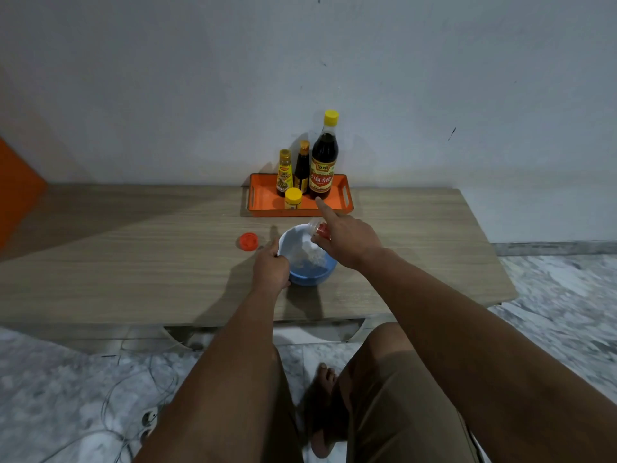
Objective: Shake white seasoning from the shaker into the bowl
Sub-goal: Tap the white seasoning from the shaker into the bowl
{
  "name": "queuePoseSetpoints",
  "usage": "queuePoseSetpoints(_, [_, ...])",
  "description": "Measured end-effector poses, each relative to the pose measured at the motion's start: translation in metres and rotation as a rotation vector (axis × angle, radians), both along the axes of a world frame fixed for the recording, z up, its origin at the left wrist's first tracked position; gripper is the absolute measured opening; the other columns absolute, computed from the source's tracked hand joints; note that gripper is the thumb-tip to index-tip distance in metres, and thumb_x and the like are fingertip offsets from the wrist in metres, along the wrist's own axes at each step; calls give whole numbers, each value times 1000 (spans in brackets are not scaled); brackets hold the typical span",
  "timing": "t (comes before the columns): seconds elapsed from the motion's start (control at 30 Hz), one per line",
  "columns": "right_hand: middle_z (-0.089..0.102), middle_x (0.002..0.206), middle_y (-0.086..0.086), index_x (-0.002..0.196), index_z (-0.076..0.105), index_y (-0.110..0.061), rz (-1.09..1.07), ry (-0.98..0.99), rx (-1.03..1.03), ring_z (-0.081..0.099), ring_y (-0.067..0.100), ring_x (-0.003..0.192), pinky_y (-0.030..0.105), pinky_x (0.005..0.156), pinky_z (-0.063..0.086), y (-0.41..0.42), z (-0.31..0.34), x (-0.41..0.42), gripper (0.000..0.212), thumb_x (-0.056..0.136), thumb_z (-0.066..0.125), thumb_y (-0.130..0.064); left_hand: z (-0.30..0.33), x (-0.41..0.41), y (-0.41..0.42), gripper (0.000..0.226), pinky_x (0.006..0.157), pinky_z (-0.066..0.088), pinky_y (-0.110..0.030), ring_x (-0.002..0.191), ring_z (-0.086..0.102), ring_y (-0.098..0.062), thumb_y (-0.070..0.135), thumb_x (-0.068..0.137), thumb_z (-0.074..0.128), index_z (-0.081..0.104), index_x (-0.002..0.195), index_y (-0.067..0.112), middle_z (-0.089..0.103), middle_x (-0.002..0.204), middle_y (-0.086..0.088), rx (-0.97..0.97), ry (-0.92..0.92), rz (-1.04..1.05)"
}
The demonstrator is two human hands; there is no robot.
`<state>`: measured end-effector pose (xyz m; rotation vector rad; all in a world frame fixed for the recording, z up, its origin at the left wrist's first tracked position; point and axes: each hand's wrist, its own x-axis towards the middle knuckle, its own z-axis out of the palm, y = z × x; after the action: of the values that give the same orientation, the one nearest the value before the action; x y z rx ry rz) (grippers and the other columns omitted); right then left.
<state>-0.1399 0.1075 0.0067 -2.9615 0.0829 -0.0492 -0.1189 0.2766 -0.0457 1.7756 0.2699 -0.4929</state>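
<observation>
From the head view, the right hand [347, 243] grips the shaker [320, 229], a small clear bottle with a red label, tipped mouth-down toward the left over the bowl [309, 262]. The thumb and lower fingers curl round the shaker while the index finger sticks out straight, pointing away toward the far side of the bench [133, 262]. The left hand [271, 267] holds the bowl's left rim, fingers curled over its edge, thumb side on the outside wall. The bowl is blue with a pale inside and sits on the bench between the two hands, directly under the shaker's mouth; whitish contents lie in its bottom. A round orange-red cap [248, 241] lies flat on the bench just left of the left hand, apart from the bowl. Beyond the right hand's outstretched finger stands an orange tray [262, 198] against the wall, carrying a tall dark bottle [324, 158] with a yellow cap, two smaller sauce bottles [293, 170] and a short yellow-lidded jar [293, 198]. Below the forearms, the person's knees and a bare foot [325, 379] rest on a marbled floor, with thin cables [133, 389] lying left of the left arm
</observation>
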Motion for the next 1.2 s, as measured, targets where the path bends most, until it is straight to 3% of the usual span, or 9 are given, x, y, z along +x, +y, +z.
queuePoseSetpoints(0.2, [66, 112, 11, 157, -9, -35, 4, 24, 37, 66, 29, 94, 37, 71, 48, 2, -4, -4, 103, 90, 69, -45, 0, 0, 0, 70, 82, 63, -55, 113, 59, -35, -6, 91, 35, 58, 144, 32, 60, 132, -7, -10, 6, -1])
queuePoseSetpoints(0.33, [61, 130, 4, 150, 36, -27, 48, 86, 2, 61, 28, 112, 41, 85, 50, -1, -3, -3, 69, 90, 69, -38, 0, 0, 0, 67, 81, 63, -56, 114, 57, -34, -5, 89, 36, 61, 140, 31, 60, 132, -7, -4, -15, -6])
queuePoseSetpoints(0.47, [64, 120, 10, 156, -9, -37, 29, 34, 26, 66, 30, 96, 42, 75, 54, -1, -3, -7, 105, 89, 71, -38, 0, 0, 0, 70, 84, 62, -57, 114, 58, -35, -6, 91, 35, 58, 144, 33, 58, 129, -3, -17, 10, 8])
queuePoseSetpoints(0.6, [63, 129, 10, 152, -20, -40, 28, 25, -33, 66, 31, 99, 46, 80, 54, -4, -6, -10, 111, 88, 70, -41, -1, 0, -1, 66, 80, 63, -57, 113, 59, -36, -4, 92, 36, 61, 141, 34, 59, 127, -4, -25, 11, 19])
queuePoseSetpoints(0.67, [60, 134, 8, 155, -11, -37, 30, 51, -33, 65, 32, 106, 50, 88, 51, -5, -5, -10, 104, 89, 69, -41, -2, 0, -1, 64, 79, 63, -59, 113, 60, -37, -3, 92, 37, 63, 138, 34, 60, 128, -4, -29, 2, 21])
queuePoseSetpoints(0.8, [60, 132, 3, 143, 40, -27, 66, 133, -113, 60, 29, 115, 49, 95, 40, -10, -2, -11, 63, 89, 68, -38, -2, 0, 0, 61, 79, 63, -60, 115, 62, -38, -4, 91, 38, 66, 133, 31, 65, 132, -8, -49, -9, 31])
queuePoseSetpoints(0.97, [63, 132, 6, 155, -15, -33, 40, 125, -63, 64, 31, 111, 57, 100, 39, -8, 3, -15, 110, 88, 72, -38, 1, 0, -1, 68, 81, 63, -57, 119, 60, -38, -5, 92, 34, 60, 141, 33, 60, 139, -6, -47, 11, 21])
queuePoseSetpoints(1.1, [58, 141, 5, 157, -2, -32, 58, 142, -125, 60, 30, 119, 57, 102, 37, -11, 2, -14, 98, 90, 69, -41, 1, 0, 0, 69, 82, 62, -60, 119, 59, -38, -7, 91, 34, 61, 141, 33, 60, 139, -6, -57, 14, 18])
queuePoseSetpoints(1.2, [62, 135, 7, 156, -9, -33, 42, 127, -84, 63, 31, 113, 58, 101, 39, -10, -1, -15, 106, 88, 71, -40, -1, 0, 1, 67, 81, 62, -60, 118, 61, -39, -5, 92, 36, 60, 142, 32, 62, 137, -7, -56, 22, 24])
